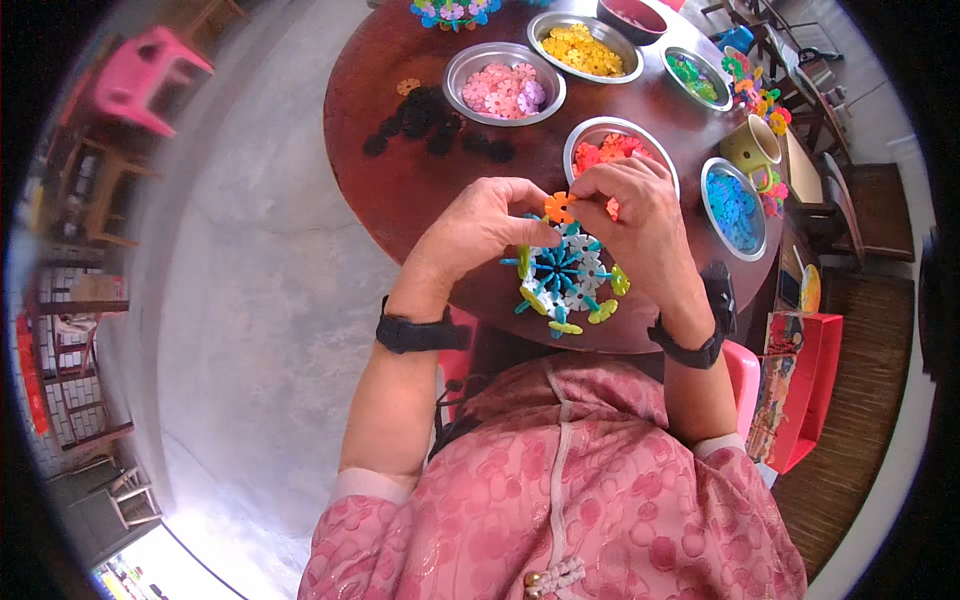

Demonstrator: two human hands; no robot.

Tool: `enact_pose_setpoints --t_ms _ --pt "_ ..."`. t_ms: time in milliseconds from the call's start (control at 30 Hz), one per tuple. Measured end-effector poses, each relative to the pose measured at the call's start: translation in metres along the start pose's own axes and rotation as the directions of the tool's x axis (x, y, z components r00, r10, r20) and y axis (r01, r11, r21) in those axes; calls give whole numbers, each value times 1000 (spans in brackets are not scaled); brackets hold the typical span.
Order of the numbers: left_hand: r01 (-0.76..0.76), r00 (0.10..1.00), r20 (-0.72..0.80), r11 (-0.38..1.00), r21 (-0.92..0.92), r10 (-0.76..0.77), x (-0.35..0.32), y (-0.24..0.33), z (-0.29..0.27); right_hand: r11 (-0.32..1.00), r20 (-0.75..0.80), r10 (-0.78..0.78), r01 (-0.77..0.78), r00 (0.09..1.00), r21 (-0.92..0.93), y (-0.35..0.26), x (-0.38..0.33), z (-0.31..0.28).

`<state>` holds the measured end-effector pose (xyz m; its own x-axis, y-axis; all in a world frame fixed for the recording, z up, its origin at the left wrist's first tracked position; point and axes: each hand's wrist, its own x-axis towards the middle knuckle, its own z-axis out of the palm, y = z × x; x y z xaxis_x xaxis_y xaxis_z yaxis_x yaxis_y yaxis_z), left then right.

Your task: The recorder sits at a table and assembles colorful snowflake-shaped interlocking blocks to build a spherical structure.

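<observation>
1. Head view: the round tabletop [360, 170] spreads beneath the flower-disc assembly [562, 278], which sits just inside its near edge. A careless pull toward the body could drop the assembly onto the pink garment [620, 450].
2. Left hand [475, 225]: it reaches in from the assembly's left, forearm rising steeply, wrist bent inward, knuckles upward. Its thumb lies along the assembly's far rim and its index finger curves toward the orange disc [559, 207]. Whether this grip is pressed together I cannot tell, as the other fingers are hidden; too weak a hold might let the assembly twist.
3. Right hand [635, 205]: it arches over from the assembly's right, back of the hand upward, fingers curled down and in. Its grip appears to pinch the orange disc's right edge between fingertips.
4. Silver bowl [612, 121] of red discs [612, 150]: it stands just beyond the assembly, partly behind the right hand. A sudden slip of that hand could bump it and spill its contents.
5. The assembly itself: lime and teal discs jut from its white ring, so uneven pressure at the far rim could spring one loose.
6. Orange disc: at the assembly's far rim, between both hands. Misaligned slots could make it bend or pop away.
</observation>
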<state>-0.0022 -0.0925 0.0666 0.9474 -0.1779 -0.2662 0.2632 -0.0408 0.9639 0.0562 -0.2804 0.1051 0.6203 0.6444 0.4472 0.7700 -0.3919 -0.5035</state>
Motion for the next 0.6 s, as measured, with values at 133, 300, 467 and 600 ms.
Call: enact_pose_setpoints --t_ms 133,300,467,600 --pt "12 1000 -4 1000 18 -12 -6 12 5 978 -23 -107 101 994 -184 -10 -3 -6" --pt "-33 995 -98 999 -30 30 -5 6 15 947 -10 -156 147 988 -284 -19 -13 -12" --pt "-152 937 -198 844 515 289 -16 24 31 973 -32 -126 117 992 -197 -18 -20 -20" --pt "-86 923 -207 696 713 326 -23 38 43 986 -8 -91 89 996 -144 -14 -25 -26"
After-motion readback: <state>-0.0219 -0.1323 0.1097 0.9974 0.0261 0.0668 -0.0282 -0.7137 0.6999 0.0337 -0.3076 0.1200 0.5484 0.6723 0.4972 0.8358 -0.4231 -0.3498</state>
